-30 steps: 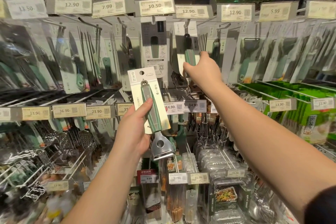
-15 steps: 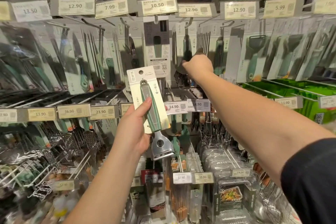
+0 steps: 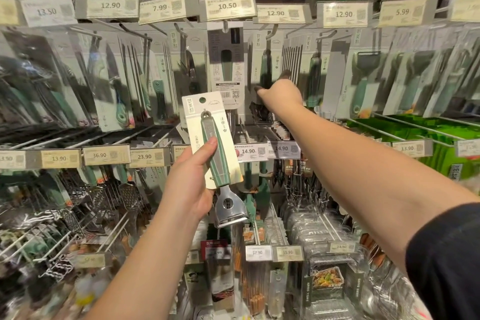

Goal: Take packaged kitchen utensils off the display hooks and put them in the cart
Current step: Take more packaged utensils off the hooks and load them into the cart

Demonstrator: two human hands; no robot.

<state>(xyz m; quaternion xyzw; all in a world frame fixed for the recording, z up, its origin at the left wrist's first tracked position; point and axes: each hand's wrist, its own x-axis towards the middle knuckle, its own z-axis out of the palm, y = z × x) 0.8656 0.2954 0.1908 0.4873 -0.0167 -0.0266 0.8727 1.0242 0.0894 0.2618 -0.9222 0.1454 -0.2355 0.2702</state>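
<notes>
- The left hand point(image 3: 191, 184) grips a carded peeler point(image 3: 215, 153) low on its backing card, fingers curled behind and thumb pressed across the green handle; the steel blade head hangs free below the card, at about 6 o'clock from the palm
- The right hand point(image 3: 279, 95) reaches up toward 12 o'clock, into the top row of hooks, at a hanging utensil pack point(image 3: 265, 67) with a dark green handle under the second 12.90 tag point(image 3: 281, 13)
- Its fingers look closed around the lower part of that pack, but the fingertips are hidden behind it, so I cannot tell how firm the hold is
- To do this step well, I judge the pack should be lifted slightly so its punched hole clears the upturned hook tip point(image 3: 272, 30), then drawn straight out toward the body, not yanked downward, which could tear the card
- Neighbouring packs sit just beside it at 3 and 9 o'clock; a slow, level pull should avoid dragging them along
- No cart is in view; both items are yet to go into it
</notes>
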